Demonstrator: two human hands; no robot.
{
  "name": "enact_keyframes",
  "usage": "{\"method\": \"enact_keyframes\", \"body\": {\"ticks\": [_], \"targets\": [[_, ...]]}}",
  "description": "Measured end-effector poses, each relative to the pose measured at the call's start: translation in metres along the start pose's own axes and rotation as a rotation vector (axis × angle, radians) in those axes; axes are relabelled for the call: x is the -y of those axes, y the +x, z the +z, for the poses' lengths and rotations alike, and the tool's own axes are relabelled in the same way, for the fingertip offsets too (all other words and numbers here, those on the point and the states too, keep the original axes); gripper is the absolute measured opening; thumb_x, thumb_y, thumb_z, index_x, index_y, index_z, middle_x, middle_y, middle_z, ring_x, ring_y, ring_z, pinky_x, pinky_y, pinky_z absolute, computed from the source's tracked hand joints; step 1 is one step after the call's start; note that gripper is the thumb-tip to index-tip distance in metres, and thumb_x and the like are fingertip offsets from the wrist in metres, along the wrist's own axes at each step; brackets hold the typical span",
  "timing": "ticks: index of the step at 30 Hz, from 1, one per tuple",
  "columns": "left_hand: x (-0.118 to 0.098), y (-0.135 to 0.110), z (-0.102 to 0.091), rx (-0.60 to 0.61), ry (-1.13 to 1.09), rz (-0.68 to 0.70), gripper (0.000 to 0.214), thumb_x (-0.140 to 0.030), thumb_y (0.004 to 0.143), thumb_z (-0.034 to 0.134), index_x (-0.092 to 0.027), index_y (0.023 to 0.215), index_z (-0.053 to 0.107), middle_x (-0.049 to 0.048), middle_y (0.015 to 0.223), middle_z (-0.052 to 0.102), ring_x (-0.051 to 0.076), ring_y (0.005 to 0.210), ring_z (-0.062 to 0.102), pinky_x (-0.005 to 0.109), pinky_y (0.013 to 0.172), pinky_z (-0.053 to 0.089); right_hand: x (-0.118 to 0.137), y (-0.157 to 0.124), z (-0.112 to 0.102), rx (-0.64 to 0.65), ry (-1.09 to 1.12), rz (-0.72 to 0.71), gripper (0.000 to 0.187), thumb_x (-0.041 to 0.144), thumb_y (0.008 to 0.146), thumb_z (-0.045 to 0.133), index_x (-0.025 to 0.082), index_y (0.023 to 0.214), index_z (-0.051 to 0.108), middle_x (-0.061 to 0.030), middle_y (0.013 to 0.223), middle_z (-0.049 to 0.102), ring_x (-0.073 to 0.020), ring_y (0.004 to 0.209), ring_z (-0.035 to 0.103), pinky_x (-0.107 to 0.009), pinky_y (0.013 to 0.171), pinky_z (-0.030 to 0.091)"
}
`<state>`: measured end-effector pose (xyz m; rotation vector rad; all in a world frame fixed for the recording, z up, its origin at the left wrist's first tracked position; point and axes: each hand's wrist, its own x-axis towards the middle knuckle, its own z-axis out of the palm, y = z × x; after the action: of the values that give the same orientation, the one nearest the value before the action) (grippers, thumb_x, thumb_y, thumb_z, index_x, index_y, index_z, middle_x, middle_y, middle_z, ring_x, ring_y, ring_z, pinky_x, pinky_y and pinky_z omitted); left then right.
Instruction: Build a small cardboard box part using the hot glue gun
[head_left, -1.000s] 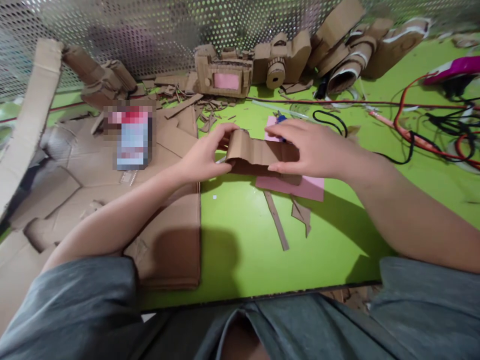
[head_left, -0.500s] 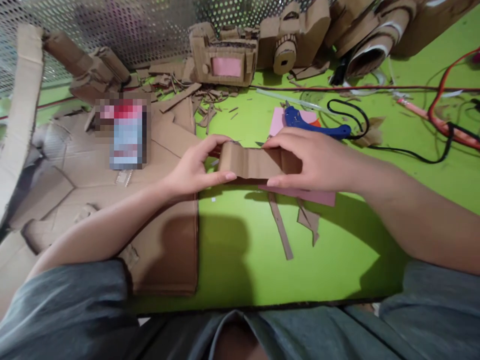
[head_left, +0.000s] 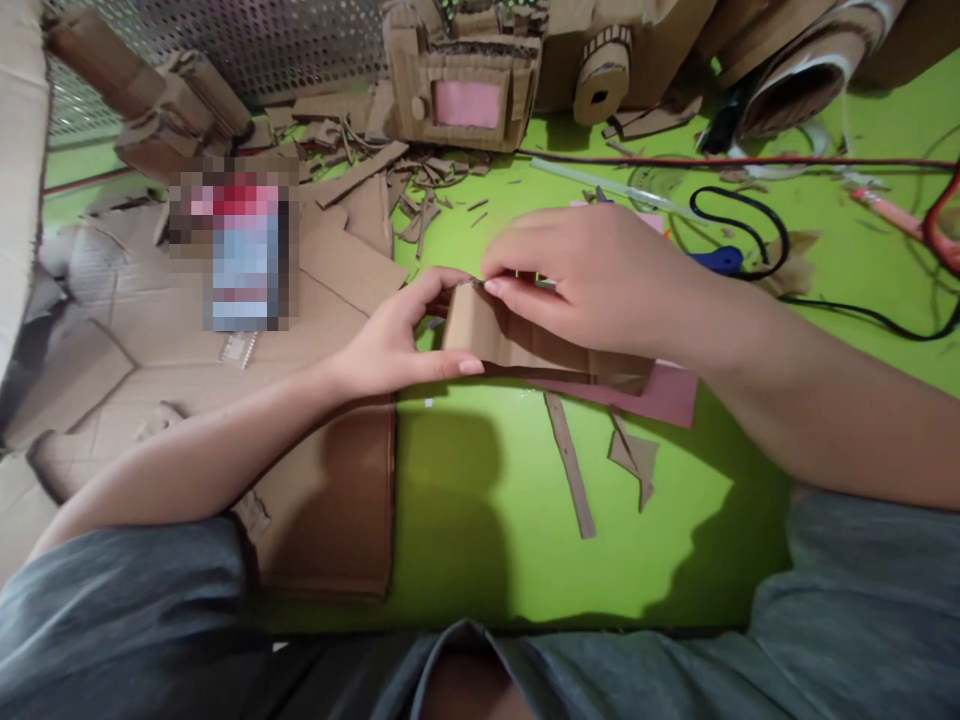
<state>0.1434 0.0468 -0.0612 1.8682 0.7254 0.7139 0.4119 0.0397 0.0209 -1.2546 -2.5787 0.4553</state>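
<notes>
My left hand [head_left: 397,335] grips the left end of a corrugated cardboard strip [head_left: 517,345], its thumb along the near edge and its fingers curling over the top. My right hand [head_left: 592,275] pinches the strip's upper edge with its fingertips, its palm arching above the piece. Under the strip's right end lies a pink paper sheet [head_left: 649,392]. Behind my right hand, a blue glue gun [head_left: 724,262] is mostly hidden.
Cardboard camera models [head_left: 465,90] and scraps stand along the perforated metal screen [head_left: 225,60]. A large cardboard sheet [head_left: 330,500] covers the left of the green table [head_left: 465,500]. A black cable [head_left: 739,215] lies right, and narrow cardboard offcuts [head_left: 570,465] lie near me.
My right hand has risen from the strip's face to pinch its upper edge, now covering most of the glue gun. The strip's right end has swung toward me, and the view has tilted downward.
</notes>
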Motion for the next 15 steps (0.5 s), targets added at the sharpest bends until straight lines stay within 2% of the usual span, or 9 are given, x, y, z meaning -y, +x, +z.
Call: {"method": "enact_keyframes", "body": {"ticks": [2, 6, 10, 12, 13, 15], "targets": [[-0.001, 0.0, 0.0, -0.012, 0.013, 0.0, 0.092, -0.091, 0.084, 0.094, -0.028, 0.146, 0.068, 0.0109, 0.137, 0.082, 0.034, 0.124, 0.081, 0.048, 0.108, 0.071, 0.0, -0.002, -0.006, -0.028, -0.005, 0.025, 0.023, 0.038, 0.113, 0.056, 0.03, 0.102, 0.074, -0.0062, 0.102, 0.08, -0.0336, 0.104, 0.077, -0.05, 0.096, 0.056], [-0.001, 0.0, 0.0, -0.032, 0.034, -0.017, 0.093, -0.094, 0.084, 0.09, -0.026, 0.144, 0.068, 0.0116, 0.133, 0.081, 0.034, 0.122, 0.079, 0.047, 0.106, 0.07, -0.003, -0.01, -0.023, -0.191, -0.023, 0.132, 0.018, 0.032, 0.112, 0.058, 0.03, 0.095, 0.065, -0.0046, 0.097, 0.077, -0.0308, 0.098, 0.075, -0.052, 0.1, 0.058], [-0.002, 0.0, 0.004, -0.057, 0.018, -0.02, 0.093, -0.097, 0.084, 0.088, -0.027, 0.142, 0.068, 0.0119, 0.135, 0.08, 0.035, 0.121, 0.078, 0.047, 0.102, 0.069, -0.015, -0.013, -0.032, -0.178, -0.158, 0.257, 0.036, 0.045, 0.118, 0.052, 0.03, 0.087, 0.062, -0.0072, 0.081, 0.067, -0.0346, 0.088, 0.073, -0.062, 0.103, 0.061], [-0.002, 0.0, 0.007, -0.088, 0.003, -0.03, 0.095, -0.098, 0.085, 0.085, -0.03, 0.149, 0.066, 0.0115, 0.135, 0.079, 0.036, 0.122, 0.078, 0.049, 0.101, 0.068, -0.021, -0.014, -0.034, -0.152, -0.183, 0.248, 0.027, 0.041, 0.116, 0.059, 0.028, 0.097, 0.073, -0.0097, 0.095, 0.077, -0.0375, 0.099, 0.078, -0.065, 0.107, 0.062], [-0.001, 0.0, 0.008, -0.12, -0.007, -0.035, 0.096, -0.099, 0.086, 0.082, -0.032, 0.153, 0.065, 0.0107, 0.133, 0.079, 0.036, 0.121, 0.078, 0.05, 0.101, 0.068, -0.024, -0.015, -0.034, -0.152, -0.174, 0.225, 0.018, 0.036, 0.112, 0.064, 0.026, 0.11, 0.078, -0.0106, 0.11, 0.082, -0.0386, 0.11, 0.08, -0.064, 0.11, 0.063], [0.002, 0.001, 0.009, -0.21, -0.027, -0.036, 0.096, -0.101, 0.087, 0.077, -0.037, 0.157, 0.065, 0.0083, 0.132, 0.079, 0.038, 0.122, 0.076, 0.056, 0.105, 0.066, -0.029, -0.017, -0.035, -0.159, -0.12, 0.173, 0.032, 0.032, 0.108, 0.068, 0.026, 0.136, 0.081, -0.0103, 0.132, 0.085, -0.0392, 0.125, 0.081, -0.062, 0.114, 0.063]]}}
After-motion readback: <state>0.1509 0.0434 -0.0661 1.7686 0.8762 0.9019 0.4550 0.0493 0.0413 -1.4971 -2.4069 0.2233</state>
